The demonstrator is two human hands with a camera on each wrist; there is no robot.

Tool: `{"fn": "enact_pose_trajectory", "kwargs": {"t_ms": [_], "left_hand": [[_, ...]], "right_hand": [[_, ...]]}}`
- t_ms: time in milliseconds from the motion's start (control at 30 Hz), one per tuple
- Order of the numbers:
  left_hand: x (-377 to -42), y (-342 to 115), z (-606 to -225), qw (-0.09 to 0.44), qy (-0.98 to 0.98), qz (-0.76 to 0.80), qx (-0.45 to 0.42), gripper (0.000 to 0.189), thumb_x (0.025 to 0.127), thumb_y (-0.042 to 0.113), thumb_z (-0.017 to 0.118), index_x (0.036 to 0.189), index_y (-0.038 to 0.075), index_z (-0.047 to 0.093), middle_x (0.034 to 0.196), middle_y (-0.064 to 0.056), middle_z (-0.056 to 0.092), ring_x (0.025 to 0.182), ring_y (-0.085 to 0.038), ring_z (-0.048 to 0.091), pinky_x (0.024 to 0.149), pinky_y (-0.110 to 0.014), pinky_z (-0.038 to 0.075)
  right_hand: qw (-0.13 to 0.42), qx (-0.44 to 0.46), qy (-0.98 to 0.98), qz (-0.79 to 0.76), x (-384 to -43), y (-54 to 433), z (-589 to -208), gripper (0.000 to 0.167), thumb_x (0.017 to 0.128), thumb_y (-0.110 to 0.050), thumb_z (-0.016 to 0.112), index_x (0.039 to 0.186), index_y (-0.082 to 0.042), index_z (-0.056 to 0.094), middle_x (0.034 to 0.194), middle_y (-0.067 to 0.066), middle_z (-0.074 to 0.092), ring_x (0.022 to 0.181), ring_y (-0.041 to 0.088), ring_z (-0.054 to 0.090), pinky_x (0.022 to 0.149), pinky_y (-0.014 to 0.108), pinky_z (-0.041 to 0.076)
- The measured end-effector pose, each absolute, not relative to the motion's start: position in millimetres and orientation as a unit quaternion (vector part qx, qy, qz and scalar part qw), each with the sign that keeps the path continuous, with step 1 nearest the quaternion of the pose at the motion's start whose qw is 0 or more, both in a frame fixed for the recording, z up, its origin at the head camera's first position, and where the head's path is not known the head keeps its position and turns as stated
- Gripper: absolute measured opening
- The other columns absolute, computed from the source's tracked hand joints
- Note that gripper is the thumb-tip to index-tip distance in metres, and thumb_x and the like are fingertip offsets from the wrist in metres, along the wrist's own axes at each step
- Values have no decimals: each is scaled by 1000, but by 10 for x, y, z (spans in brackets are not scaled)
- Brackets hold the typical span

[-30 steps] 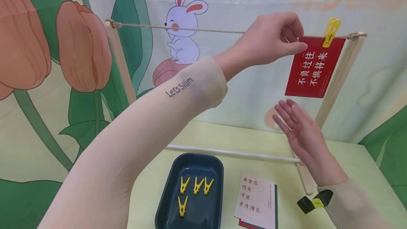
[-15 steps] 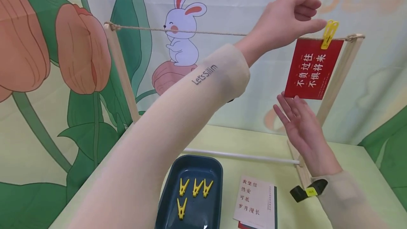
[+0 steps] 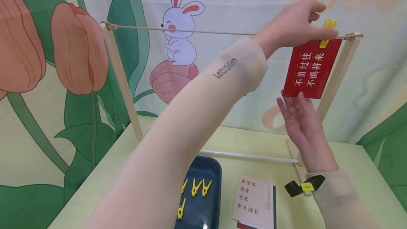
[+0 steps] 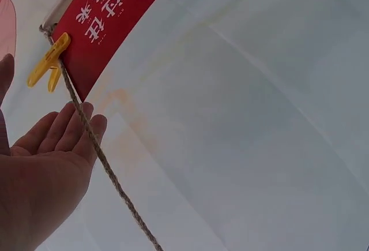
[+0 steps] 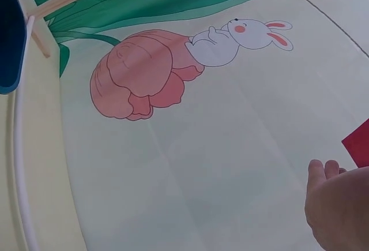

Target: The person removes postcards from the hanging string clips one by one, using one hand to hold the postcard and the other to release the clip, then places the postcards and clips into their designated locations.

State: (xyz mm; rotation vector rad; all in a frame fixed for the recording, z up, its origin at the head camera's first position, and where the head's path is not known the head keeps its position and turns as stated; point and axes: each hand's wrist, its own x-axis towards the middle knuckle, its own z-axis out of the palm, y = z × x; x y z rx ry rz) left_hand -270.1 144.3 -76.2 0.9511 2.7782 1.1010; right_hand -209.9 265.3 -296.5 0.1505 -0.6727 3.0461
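A red card [image 3: 303, 70] with white characters hangs from the twine [image 3: 190, 31] near its right end. A yellow clothespin [image 3: 330, 23] clips its top edge. My left hand [image 3: 295, 22] reaches across, its thumb in front of the clothespin and its fingers spread above the twine. In the left wrist view the clothespin [image 4: 51, 60] lies between that thumb and the fingers. My right hand [image 3: 303, 126] is palm up under the card's lower left corner. Its fingertips are partly behind the card, and the thumb tip overlaps the lower edge; a firm pinch does not show.
Wooden posts [image 3: 338, 77] hold the twine. On the table, a dark blue tray [image 3: 217, 186] with several yellow clothespins is partly hidden by my left sleeve. A stack of cards [image 3: 254, 200] lies right of it. A white rod [image 3: 245, 155] runs low between the posts.
My left hand has moved right along the twine from the card's left corner to the clothespin. The right hand has risen slightly to the card's lower edge.
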Motion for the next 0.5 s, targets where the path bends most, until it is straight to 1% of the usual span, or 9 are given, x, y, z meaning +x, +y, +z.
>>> {"fn": "enact_pose_trajectory", "kwargs": {"t_ms": [100,200,333,400,500], "left_hand": [[-2722,1502,-764,-5,892,339,298,75,101,43,73,165,26,39,158,12,51,137,6,50,93,-6,46],[-2733,1543,-768,-14,895,339,290,68,102,41,73,162,24,46,151,11,57,126,4,56,89,-5,47],[-2723,1578,-767,-22,894,349,281,50,103,39,71,149,22,59,134,11,67,109,0,62,83,-9,50],[-2714,1591,-766,-24,893,353,277,42,104,39,71,142,22,64,127,10,69,104,-1,64,81,-10,50],[-2700,1611,-772,-25,892,361,270,35,104,39,71,134,22,67,121,10,69,100,-2,64,80,-10,51]], "right_hand": [[9,63,-191,980,-2101,2671,-2943,57,103,-9,68,155,-26,49,152,0,60,150,17,47,114,38,48],[8,70,-177,982,-2103,2685,-2920,56,103,-7,68,154,-24,51,151,2,61,144,18,54,113,38,50],[8,62,-164,985,-2097,2690,-2899,57,103,-5,68,153,-25,52,152,2,61,144,20,55,112,39,50],[8,58,-156,986,-2095,2695,-2896,57,103,-4,68,153,-25,53,153,2,61,145,20,55,112,39,50],[9,52,-147,988,-2095,2701,-2894,57,102,-4,68,153,-26,53,153,2,61,144,21,56,112,39,50]]}}
